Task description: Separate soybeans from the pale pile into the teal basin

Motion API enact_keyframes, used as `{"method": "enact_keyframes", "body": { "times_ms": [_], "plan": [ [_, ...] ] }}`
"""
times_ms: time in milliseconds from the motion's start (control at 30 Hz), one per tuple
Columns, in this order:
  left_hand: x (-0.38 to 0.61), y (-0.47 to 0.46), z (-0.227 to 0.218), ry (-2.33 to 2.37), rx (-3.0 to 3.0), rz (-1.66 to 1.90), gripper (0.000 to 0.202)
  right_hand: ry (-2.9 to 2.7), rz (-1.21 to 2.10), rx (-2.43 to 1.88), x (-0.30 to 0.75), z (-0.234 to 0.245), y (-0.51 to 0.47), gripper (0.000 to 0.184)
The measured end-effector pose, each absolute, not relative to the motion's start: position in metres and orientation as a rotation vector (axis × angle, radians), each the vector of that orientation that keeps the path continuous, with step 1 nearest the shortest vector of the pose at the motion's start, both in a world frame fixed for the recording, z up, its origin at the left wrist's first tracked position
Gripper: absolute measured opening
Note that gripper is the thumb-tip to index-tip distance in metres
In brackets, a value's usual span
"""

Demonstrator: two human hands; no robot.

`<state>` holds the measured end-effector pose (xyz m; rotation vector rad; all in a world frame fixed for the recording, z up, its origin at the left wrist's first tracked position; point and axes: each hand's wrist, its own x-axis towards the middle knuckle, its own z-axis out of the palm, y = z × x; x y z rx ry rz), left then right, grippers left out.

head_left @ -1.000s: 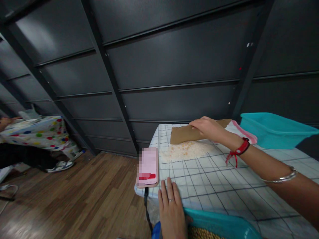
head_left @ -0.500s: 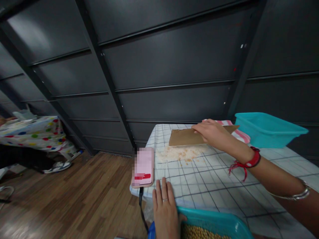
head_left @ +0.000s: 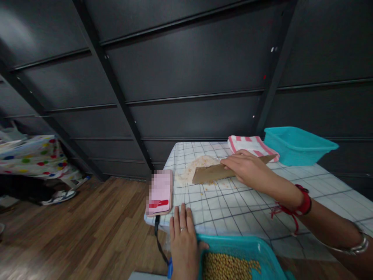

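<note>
My right hand (head_left: 244, 166) grips a stiff piece of brown cardboard (head_left: 208, 173), tilted on edge over the table. Pale powder with tan crumbs (head_left: 201, 163) lies behind and left of the cardboard, and a few crumbs are in front. At the table's near edge, my left hand (head_left: 184, 241) is on the left rim of a turquoise basin (head_left: 233, 240). Its fingers point forward, and the thumb reaches over the rim. Soybean-like yellow beans (head_left: 227, 266) lie inside; the basin's near part is cut off by the frame.
A checked cloth (head_left: 233, 210) covers the table. A pink phone (head_left: 161, 188) lies at its left edge, a black strap hanging below. Farther back are a striped towel (head_left: 247, 144) and another turquoise basin (head_left: 303, 153). At far left, a person's shoe (head_left: 60, 196) shows beside a dotted tablecloth (head_left: 35, 155).
The cardboard has come nearer across the powder, so powder now shows behind it. My view has shifted slightly, showing more of the beans and the towel. My left hand stays at the basin.
</note>
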<state>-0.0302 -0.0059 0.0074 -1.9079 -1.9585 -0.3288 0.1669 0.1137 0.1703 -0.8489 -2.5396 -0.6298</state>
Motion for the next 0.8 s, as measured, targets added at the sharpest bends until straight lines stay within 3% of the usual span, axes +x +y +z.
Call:
{"method": "enact_keyframes", "body": {
  "times_ms": [533,800],
  "plan": [
    [-0.027,-0.003,0.02,-2.025,-1.921,-0.275,0.073,-2.588,-0.68,-0.889,0.159,0.167,0.1,0.026],
    [-0.026,-0.002,0.006,-2.001,-1.91,-0.303,0.074,-2.473,-0.705,-0.918,0.165,0.17,0.091,0.027]
  ]
}}
